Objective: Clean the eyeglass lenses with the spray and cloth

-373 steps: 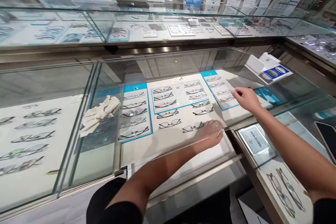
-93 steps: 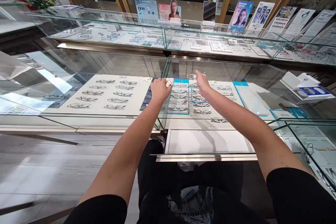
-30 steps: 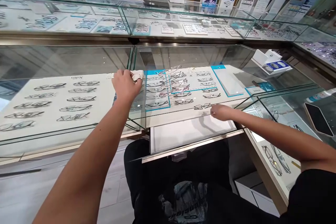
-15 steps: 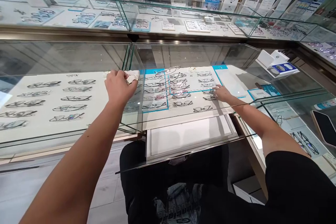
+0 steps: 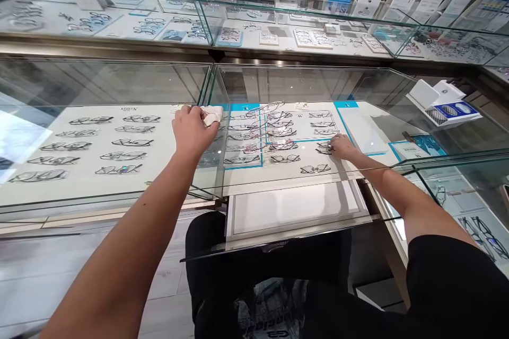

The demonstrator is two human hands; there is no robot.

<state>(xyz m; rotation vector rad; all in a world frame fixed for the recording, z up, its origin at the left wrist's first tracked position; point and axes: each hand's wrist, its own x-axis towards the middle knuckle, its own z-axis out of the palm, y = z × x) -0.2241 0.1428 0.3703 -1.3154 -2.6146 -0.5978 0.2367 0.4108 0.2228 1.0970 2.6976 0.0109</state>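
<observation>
Left hand [image 5: 195, 128] clasps the pale cloth [image 5: 212, 114] by the glass divider [image 5: 220, 90]; right hand [image 5: 342, 147] is at the dark glasses [image 5: 323, 147] in the display case [image 5: 258, 182], pinching or not, can't tell! Light touch, edges only, I'd say, clear of the pair in front [image 5: 315, 169].

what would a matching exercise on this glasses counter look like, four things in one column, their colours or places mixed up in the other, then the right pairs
Column one
1. left hand
2. right hand
3. box
4. right sleeve

Column two
A. white and blue, towards the picture's right edge
B. black
C. holding a bunched pale cloth
D. close by a dark pair of glasses

Right pairs: 1-C, 2-D, 3-A, 4-B
</observation>
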